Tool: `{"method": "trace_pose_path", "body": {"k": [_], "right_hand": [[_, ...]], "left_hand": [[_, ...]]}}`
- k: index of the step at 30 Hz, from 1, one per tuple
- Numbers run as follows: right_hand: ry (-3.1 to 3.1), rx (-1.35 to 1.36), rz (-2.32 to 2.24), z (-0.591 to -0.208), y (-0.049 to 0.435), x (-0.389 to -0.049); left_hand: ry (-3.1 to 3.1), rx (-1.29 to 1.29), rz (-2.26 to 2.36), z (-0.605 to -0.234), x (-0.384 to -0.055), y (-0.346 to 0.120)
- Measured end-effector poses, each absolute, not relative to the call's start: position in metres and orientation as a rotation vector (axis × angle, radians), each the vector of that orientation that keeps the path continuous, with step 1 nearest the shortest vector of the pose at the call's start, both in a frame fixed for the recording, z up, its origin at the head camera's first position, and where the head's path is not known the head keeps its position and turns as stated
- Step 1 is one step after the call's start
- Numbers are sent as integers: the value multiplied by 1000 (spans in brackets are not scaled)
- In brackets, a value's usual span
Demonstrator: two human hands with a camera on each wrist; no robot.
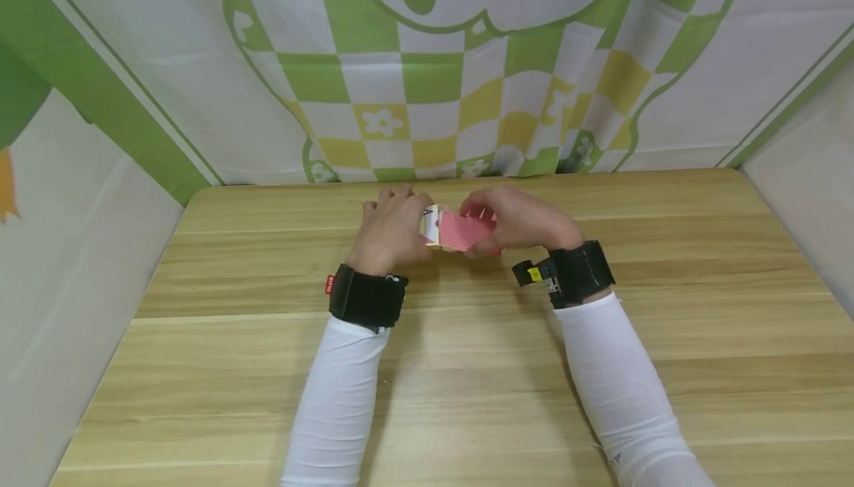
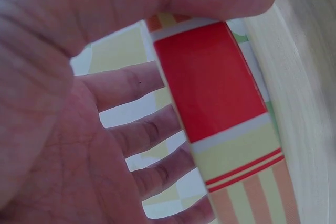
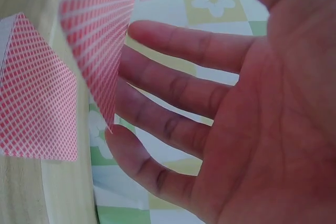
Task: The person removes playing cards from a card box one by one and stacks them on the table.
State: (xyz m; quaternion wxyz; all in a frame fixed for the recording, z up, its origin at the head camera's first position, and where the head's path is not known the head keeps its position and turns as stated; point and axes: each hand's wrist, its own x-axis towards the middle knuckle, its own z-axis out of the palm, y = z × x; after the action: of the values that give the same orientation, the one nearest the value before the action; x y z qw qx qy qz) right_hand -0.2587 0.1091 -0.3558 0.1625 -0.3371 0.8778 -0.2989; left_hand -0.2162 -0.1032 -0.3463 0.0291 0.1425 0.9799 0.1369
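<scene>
Near the back of the table, the left hand (image 1: 394,231) holds a playing-card box (image 1: 432,226). In the left wrist view the thumb lies along one end of the box (image 2: 215,82), which has a red panel and striped print; the fingers reach its far side. The right hand (image 1: 523,219) grips playing cards (image 1: 463,231) with red checked backs, right beside the box. In the right wrist view the fingertips touch the edge of a card (image 3: 100,35). Another red-backed card (image 3: 39,93) shows lower left; whether it lies on the table I cannot tell.
The wooden table (image 1: 467,368) reaches back to a green, white and yellow checked curtain (image 1: 434,79). Pale side walls stand left and right. Both wrists wear black straps (image 1: 580,272) over white sleeves; a loose strap end hangs by the right wrist.
</scene>
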Motion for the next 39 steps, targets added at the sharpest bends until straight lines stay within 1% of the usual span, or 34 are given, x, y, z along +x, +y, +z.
{"method": "trace_pose_path", "body": {"k": [10, 15, 21, 30, 34, 39], "right_hand": [[2519, -1046, -961, -362, 118, -265], [2547, -983, -988, -367, 122, -269], [2573, -775, -1032, -369, 123, -269], [2440, -251, -1304, -372, 124, -271], [2398, -157, -1382, -374, 126, -274], [2408, -132, -1397, -379, 127, -276]], "left_hand": [[3013, 402, 421, -347, -218, -108], [3005, 387, 426, -347, -218, -110], [3002, 394, 441, -348, -219, -110], [2997, 390, 444, -348, -218, -110], [3001, 385, 433, -348, -219, -109], [3000, 379, 429, -348, -219, -109]]}}
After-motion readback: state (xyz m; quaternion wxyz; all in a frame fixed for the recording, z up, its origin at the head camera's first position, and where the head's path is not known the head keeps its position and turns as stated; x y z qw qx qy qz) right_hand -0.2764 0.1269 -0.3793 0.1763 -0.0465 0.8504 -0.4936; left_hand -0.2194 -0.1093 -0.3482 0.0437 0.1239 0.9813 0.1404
